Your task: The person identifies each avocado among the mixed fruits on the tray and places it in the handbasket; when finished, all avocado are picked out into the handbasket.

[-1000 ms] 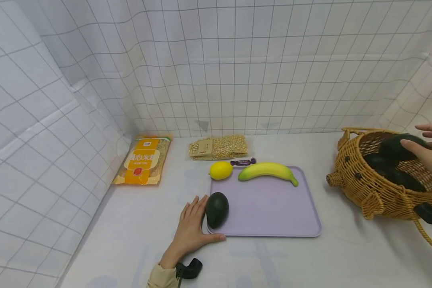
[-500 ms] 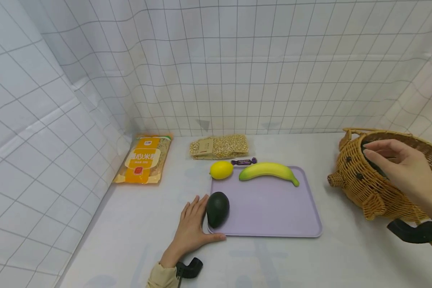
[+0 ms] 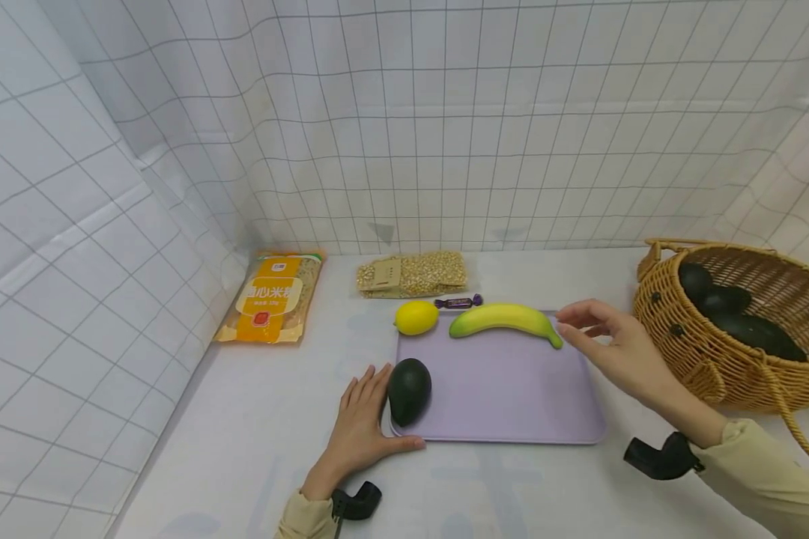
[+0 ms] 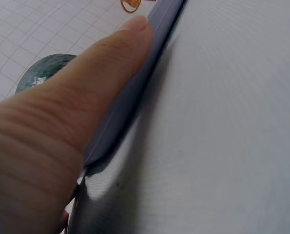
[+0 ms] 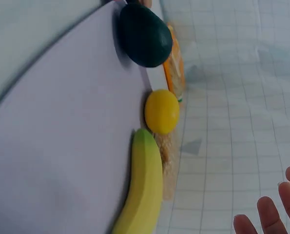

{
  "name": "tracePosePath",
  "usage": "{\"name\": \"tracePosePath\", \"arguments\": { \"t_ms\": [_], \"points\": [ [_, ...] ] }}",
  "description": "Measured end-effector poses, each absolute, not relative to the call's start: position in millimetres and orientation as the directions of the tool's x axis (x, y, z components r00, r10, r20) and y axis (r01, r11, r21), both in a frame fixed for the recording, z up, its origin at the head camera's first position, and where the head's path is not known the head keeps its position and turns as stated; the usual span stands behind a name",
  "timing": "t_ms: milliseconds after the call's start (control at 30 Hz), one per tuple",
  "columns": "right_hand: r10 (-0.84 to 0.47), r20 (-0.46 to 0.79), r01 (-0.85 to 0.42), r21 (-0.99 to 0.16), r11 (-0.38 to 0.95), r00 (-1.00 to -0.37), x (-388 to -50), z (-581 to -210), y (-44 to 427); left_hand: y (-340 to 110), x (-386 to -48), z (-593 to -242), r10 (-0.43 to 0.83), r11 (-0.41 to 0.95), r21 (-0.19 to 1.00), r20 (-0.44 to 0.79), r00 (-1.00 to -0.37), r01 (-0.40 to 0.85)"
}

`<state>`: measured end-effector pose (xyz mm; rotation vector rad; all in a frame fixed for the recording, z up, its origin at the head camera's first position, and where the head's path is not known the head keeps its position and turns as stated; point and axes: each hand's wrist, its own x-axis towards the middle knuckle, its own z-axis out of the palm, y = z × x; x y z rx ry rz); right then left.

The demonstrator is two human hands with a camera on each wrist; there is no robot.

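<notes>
My left hand [image 3: 362, 424] rests at the near left corner of the lilac tray [image 3: 512, 404], fingers spread along its left side and thumb [image 4: 113, 56] on the front rim. Beside those fingers an avocado [image 3: 409, 391] lies on the tray. My right hand [image 3: 613, 344] hovers by the tray's far right corner, fingers loosely bent and holding nothing. Closest to it is the stem end of a banana [image 3: 502, 320], which lies along the tray's back edge; a small gap separates them. A lemon [image 3: 416, 318] sits at the back left corner.
The wicker pig basket [image 3: 688, 359] on the right holds several dark avocados [image 3: 755, 333]. Behind the tray lie a purple-wrapped candy [image 3: 458, 302] and a bag of corn kernels [image 3: 431, 274]. An orange food packet [image 3: 270, 299] lies at the left, near the curtain.
My right hand has put an avocado down into the basket, let go, and moved left to the banana's end. The left hand has stayed in place.
</notes>
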<state>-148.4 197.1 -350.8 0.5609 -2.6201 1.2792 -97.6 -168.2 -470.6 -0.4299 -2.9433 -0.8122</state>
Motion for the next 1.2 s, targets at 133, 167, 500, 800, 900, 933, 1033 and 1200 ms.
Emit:
{"name": "tracePosePath", "arguments": {
  "t_ms": [133, 167, 500, 800, 900, 933, 1033, 1200],
  "points": [
    [-0.282, 0.267, -0.378, -0.781, 0.497, -0.922, -148.8, -366.7, 172.4, -167.7, -97.3, -470.1, 0.25, 0.824, 0.493, 0.127, -0.96, 0.28],
    [-0.286, 0.258, -0.372, -0.794, 0.482, -0.923, -148.9, -370.5, 166.6, -167.6, -97.2, -470.0, 0.252, 0.823, 0.491, 0.134, -0.958, 0.285],
    [-0.343, 0.206, -0.328, -0.877, 0.351, -0.917, -148.7, -399.3, 112.7, -167.5, -96.6, -470.6, 0.243, 0.825, 0.492, 0.136, -0.96, 0.278],
    [-0.443, 0.157, -0.313, -0.9, 0.304, -0.882, -151.7, -408.3, 76.2, -166.6, -96.4, -469.8, 0.243, 0.824, 0.496, 0.13, -0.961, 0.275],
    [-0.471, 0.138, -0.305, -0.904, 0.3, -0.871, -152.4, -411.4, 66.3, -166.6, -96.5, -469.9, 0.248, 0.824, 0.492, 0.132, -0.96, 0.28],
    [-0.475, 0.129, -0.298, -0.906, 0.3, -0.871, -152.5, -412.3, 63.2, -166.7, -96.7, -470.1, 0.249, 0.825, 0.49, 0.131, -0.96, 0.281],
    [-0.473, 0.113, -0.283, -0.909, 0.305, -0.874, -153.2, -417.0, 53.3, -167.2, -97.0, -470.7, 0.249, 0.83, 0.482, 0.131, -0.96, 0.281],
    [-0.443, 0.1, -0.273, -0.897, 0.348, -0.891, -153.9, -424.5, 39.2, -168.0, -97.8, -471.8, 0.253, 0.83, 0.477, 0.137, -0.958, 0.288]
  ]
}}
